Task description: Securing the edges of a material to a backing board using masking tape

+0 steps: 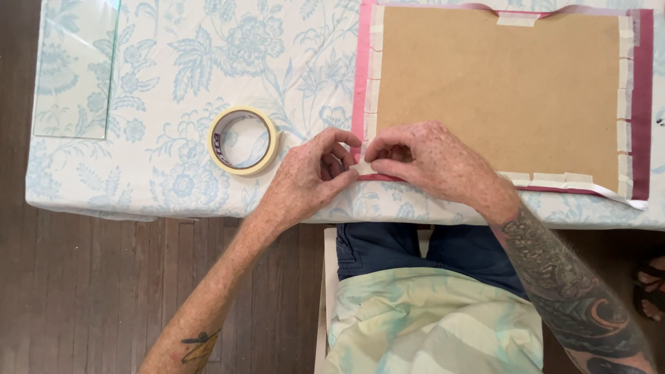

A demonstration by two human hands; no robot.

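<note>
A brown backing board (pixel 495 90) lies on the table with pink fabric (pixel 361 76) folded over its edges and held by short strips of cream masking tape. My left hand (pixel 308 180) and my right hand (pixel 429 163) meet at the board's near left corner. Together they pinch a small piece of masking tape (pixel 363 168) there. A roll of masking tape (pixel 243 140) lies flat just left of my left hand.
The table wears a pale blue floral cloth (pixel 173 62). A clear glass pane (pixel 75 66) lies at its far left. Dark wooden floor (pixel 90 291) runs below the table edge. Another person's sandalled foot (pixel 651 287) shows at the right edge.
</note>
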